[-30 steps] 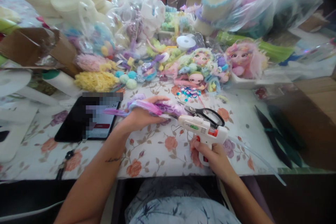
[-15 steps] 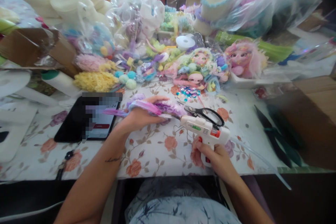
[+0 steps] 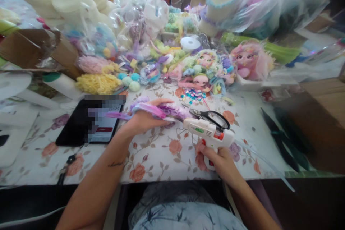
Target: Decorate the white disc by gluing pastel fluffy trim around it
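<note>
My left hand (image 3: 145, 120) is closed around a bundle of purple and pink ribbon (image 3: 151, 109) with frilly lilac trim. My right hand (image 3: 219, 160) grips the handle of a white hot glue gun (image 3: 206, 129), a finger at its red trigger. The gun's nozzle points left and meets the purple trim by my left fingertips; whether it touches is hard to see. A clear glue stick (image 3: 265, 163) trails from the gun's back. Black-handled scissors (image 3: 218, 119) lie just behind the gun, partly covered by it.
A phone (image 3: 91, 122) lies left of my left hand. Blue sequins (image 3: 194, 96), pompoms (image 3: 134, 85) and doll heads (image 3: 201, 80) sit behind. Dark shears (image 3: 280, 140) and a cardboard box (image 3: 320, 115) are at the right. Plastic bags (image 3: 126, 3) and white tubs (image 3: 72, 1) fill the back.
My right hand has shifted the glue gun slightly left, bringing its nozzle further into the purple trim. The left hand and the ribbon have stayed in place.
</note>
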Motion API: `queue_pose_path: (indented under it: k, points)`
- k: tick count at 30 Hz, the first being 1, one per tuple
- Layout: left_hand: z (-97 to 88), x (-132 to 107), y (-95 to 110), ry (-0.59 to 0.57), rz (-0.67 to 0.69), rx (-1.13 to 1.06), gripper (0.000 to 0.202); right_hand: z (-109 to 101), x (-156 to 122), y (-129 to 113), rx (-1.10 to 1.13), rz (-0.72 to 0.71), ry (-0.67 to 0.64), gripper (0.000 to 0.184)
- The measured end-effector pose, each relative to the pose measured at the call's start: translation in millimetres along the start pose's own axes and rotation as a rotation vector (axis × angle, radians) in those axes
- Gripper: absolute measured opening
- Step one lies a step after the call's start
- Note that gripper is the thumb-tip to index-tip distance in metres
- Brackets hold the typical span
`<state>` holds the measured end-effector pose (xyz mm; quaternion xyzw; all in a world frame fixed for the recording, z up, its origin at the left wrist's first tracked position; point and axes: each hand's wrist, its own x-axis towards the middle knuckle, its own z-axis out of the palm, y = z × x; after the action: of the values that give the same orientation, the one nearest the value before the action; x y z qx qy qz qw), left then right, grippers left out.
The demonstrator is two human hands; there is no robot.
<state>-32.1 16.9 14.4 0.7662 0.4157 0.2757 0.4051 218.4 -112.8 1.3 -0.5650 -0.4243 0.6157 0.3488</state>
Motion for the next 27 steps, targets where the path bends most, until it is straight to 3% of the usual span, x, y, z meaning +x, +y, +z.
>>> queue_pose_path:
  k: [9, 27]
  points:
    - [0.0, -0.4, 0.0, 0.007, -0.007, 0.022, 0.064, -6.6, -2.3, 4.5, -0.010, -0.031, -0.022, 0.041]
    - [-0.2, -0.1, 0.5, -0.003, -0.006, -0.010, 0.065, -4.7, -2.4, 0.6, -0.026, -0.025, -0.033, 0.044]
